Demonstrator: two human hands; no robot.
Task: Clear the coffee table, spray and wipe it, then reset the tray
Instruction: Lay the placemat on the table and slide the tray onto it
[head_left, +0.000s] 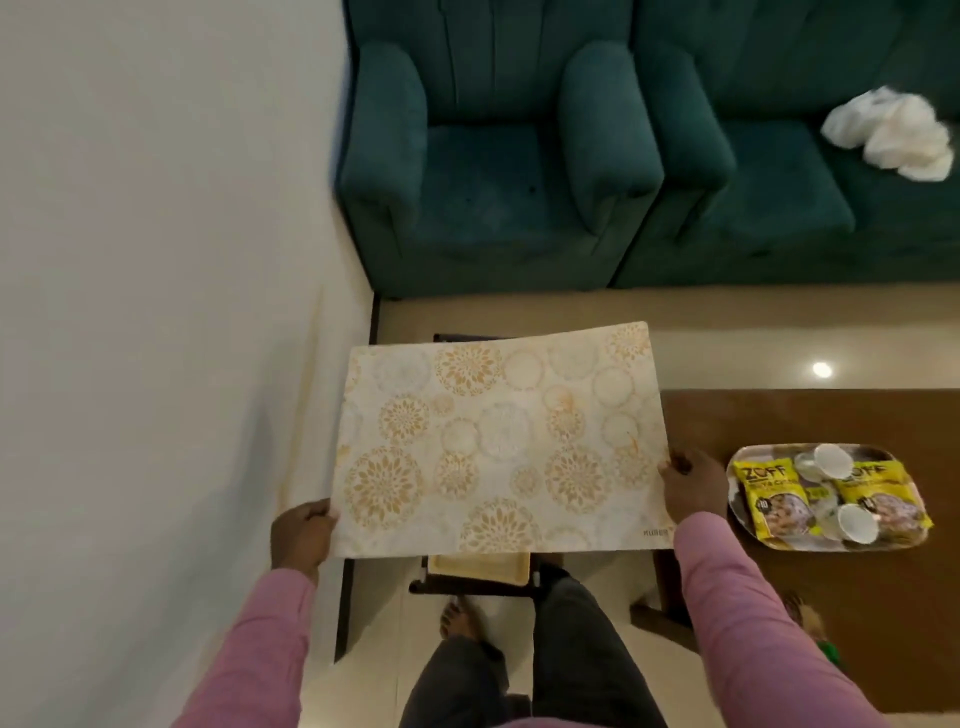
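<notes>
Teal sofa (805, 208) and armchair (493, 171) at the back. The brown coffee table (727, 415) is off to the right. The floral placemat (498, 441) is held up flat, left of the table. The tray (810, 546) sits on the table just right of the right hand (693, 488), which pinches the mat's right edge. The left hand (301, 535) grips the near left corner. Yellow snack packets (774, 499) and white cups (857, 522) are on the tray.

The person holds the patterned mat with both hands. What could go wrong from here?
1. The placemat hides the small table below it, so it may land crooked.
2. The right hand is close to the tray on the coffee table; a swing that way could knock its cups.
</notes>
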